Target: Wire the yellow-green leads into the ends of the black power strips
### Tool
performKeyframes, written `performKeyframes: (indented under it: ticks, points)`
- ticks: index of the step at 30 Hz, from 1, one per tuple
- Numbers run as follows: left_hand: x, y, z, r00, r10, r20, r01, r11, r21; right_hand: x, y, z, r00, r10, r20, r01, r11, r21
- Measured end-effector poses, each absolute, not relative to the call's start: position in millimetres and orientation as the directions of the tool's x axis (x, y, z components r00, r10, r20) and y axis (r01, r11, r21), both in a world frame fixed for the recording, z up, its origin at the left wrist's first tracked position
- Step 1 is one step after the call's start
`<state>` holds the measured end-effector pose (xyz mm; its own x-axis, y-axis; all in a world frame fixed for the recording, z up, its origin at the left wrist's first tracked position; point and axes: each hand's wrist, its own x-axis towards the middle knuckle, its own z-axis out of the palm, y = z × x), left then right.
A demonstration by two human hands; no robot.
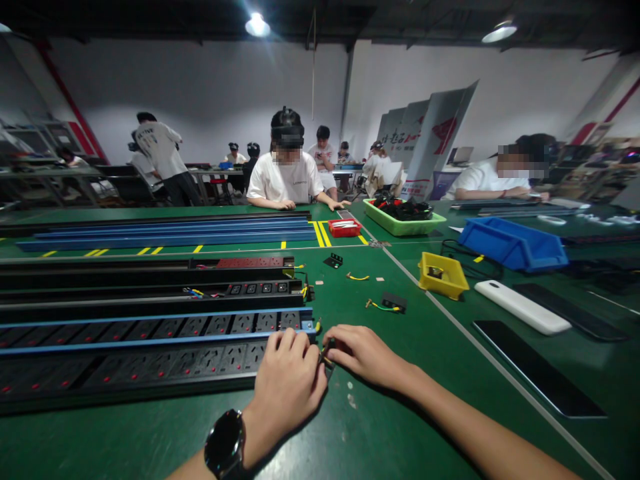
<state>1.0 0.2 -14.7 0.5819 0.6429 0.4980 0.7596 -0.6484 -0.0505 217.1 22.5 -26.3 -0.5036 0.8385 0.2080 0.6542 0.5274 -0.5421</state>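
Several long socket strips lie side by side at the left. My left hand point(293, 373), with a watch point(225, 443) on its wrist, is closed over the right end of the nearest black strip point(150, 367). My right hand point(357, 350) meets it there, its fingers pinched on a small dark part point(327, 357) at the strip's end. The fingers hide most of that part. Just behind is a blue-edged strip point(165, 331), with a yellow-green wire at its end. A black end piece point(394, 302) with a yellow-green wire lies beyond my right hand.
Farther back are a yellow bin point(443, 275), a blue bin point(513, 245), a green basket point(404, 219) and a red box point(345, 228). A white case point(521, 307) and a black phone point(537, 367) lie at the right. A person point(287, 170) sits across the table.
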Motion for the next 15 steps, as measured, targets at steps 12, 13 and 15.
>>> performKeyframes:
  ticks: [12, 13, 15]
  points:
    - [1.4, -0.1, -14.4, 0.584, 0.647, 0.49, 0.761, -0.647, -0.052, 217.0, 22.3, -26.3, -0.502, 0.839, 0.209, 0.654, 0.527, -0.543]
    - [1.3, 0.0, -14.6, 0.585, 0.648, 0.488, 0.76, -0.647, -0.052, 216.9, 22.3, -26.3, -0.502, 0.839, 0.209, 0.655, 0.527, -0.542]
    - [1.2, 0.2, -15.1, 0.585, 0.649, 0.486, 0.761, -0.647, -0.05, 216.7, 22.3, -26.1, -0.504, 0.838, 0.21, 0.653, 0.528, -0.542]
